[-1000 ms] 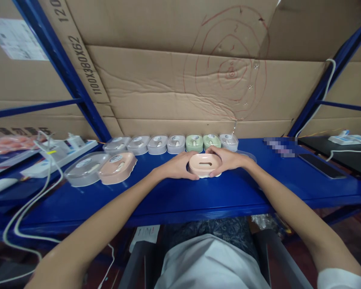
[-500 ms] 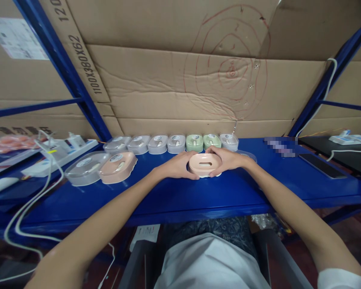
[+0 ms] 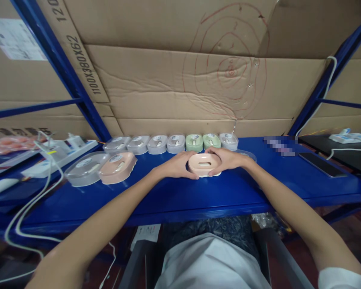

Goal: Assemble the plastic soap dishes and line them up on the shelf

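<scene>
A peach oval plastic case with a slot in its top rests on the blue shelf, on a whitish base. My left hand grips its left end and my right hand grips its right end. Behind them a row of small lidded cases lines the back of the shelf: grey ones and two green ones. To the left lie a peach case and a clear lidded case, side by side.
Cardboard sheets form the back wall. White power strips and cables lie on the left. A dark phone and another power strip sit on the right. A clear lid peeks out behind my right wrist.
</scene>
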`<state>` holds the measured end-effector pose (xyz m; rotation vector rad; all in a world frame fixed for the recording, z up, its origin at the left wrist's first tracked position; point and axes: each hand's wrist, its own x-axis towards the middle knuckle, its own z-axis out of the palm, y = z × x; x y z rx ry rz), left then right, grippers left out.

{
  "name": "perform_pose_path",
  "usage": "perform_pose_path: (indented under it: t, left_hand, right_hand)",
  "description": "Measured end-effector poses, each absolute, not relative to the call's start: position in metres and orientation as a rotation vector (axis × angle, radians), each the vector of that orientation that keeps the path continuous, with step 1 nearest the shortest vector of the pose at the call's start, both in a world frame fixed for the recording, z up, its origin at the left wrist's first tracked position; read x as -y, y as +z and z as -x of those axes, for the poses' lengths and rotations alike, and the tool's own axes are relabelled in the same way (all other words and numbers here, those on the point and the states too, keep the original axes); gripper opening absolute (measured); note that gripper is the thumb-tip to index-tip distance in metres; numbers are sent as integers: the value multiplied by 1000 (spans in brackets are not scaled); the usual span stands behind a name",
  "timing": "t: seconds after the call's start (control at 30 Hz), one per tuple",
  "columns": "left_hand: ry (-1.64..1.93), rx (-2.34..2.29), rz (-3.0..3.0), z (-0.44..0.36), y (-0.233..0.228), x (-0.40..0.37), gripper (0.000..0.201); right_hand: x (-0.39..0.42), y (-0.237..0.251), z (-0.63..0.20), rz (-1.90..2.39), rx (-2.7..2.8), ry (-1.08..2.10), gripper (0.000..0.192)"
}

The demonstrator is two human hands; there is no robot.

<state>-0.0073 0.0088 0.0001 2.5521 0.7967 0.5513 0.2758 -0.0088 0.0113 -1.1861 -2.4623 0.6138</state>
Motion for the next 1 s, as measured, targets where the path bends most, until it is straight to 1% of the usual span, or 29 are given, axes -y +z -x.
perform_pose_path:
  t: [0.53, 0.73, 1.0]
  left_hand:
    - [497, -839, -2555, 7, 3, -6, 77]
    - [499, -845, -2549, 8, 3, -6, 80]
    - [479, -797, -2596, 10, 0, -10, 80]
  right_hand:
    - [9, 11, -276, 1163, 2492, 597, 83]
    - [10, 12, -274, 1196, 2501, 590, 85]
    - [9, 13, -274, 1165, 2528, 587, 82]
